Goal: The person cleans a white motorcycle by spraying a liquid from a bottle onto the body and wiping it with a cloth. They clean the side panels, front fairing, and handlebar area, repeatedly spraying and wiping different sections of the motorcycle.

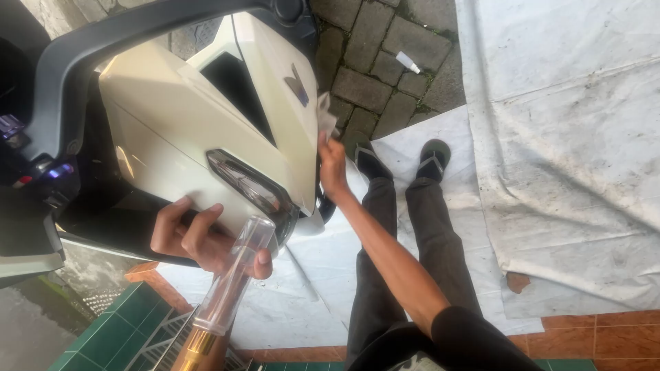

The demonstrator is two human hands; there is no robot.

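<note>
1. Cream-white scooter body panel (185, 117), dark trim along its top edge; it fills the view above the left hand and to the left of the right hand.
2. White ground sheet (570, 137), dirt-marked, spread over stone paving to the right of the right hand; a second pale sheet lies under the person's feet.
3. Legs in dark trousers (419, 227), feet in black sandals, stretched out just beside and beyond the right forearm.
4. Clear plastic bottle (234, 278) with a gold-coloured collar at its lower end; it lies tilted across the left palm, below the panel's dark lamp insert (251, 185).
5. Left hand (199, 237): fingers curled around the clear bottle, knuckles close under the panel's lower edge.
6. Right hand (333, 165): arm extended, fingers pinched on a small pale cloth (325, 113).
7. Cloth pressed against the panel's right edge, directly above the right hand.
</note>
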